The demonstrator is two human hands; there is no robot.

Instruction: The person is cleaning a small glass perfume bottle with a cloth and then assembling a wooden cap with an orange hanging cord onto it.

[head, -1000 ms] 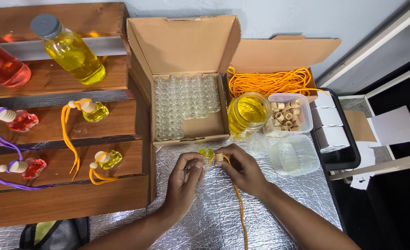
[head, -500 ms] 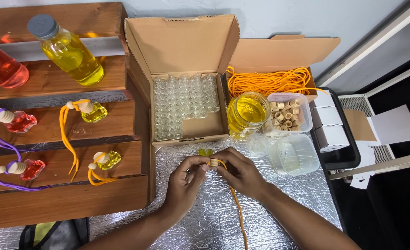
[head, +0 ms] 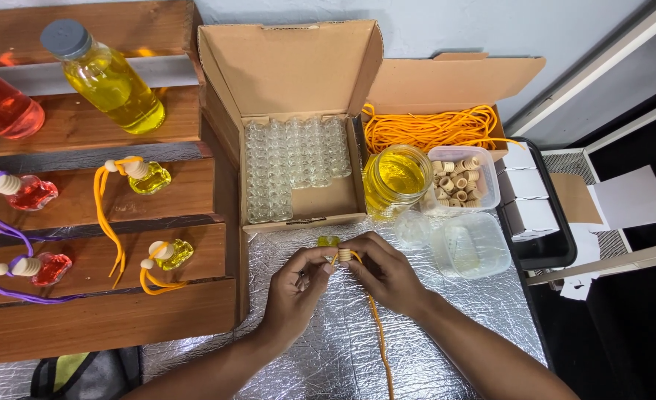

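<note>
I see both hands meeting over the foil-covered counter [head: 446, 348], just in front of the box of small glass vials [head: 298, 167]. My left hand [head: 292, 296] and right hand [head: 387, 272] each pinch shut on a small wooden cap [head: 344, 254] threaded on an orange cord [head: 378, 333]. A small yellow bottle [head: 328, 241] sits just beyond the fingertips. The cord's long axis trails back toward me, nearer the right hand.

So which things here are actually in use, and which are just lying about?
In use:
- left hand
- right hand
- small yellow bottle
- wooden cap
- orange cord

Lying about:
- box of empty glass bottles
- jar of yellow liquid
- tub of wooden caps
- finished bottles on wooden shelves
</note>
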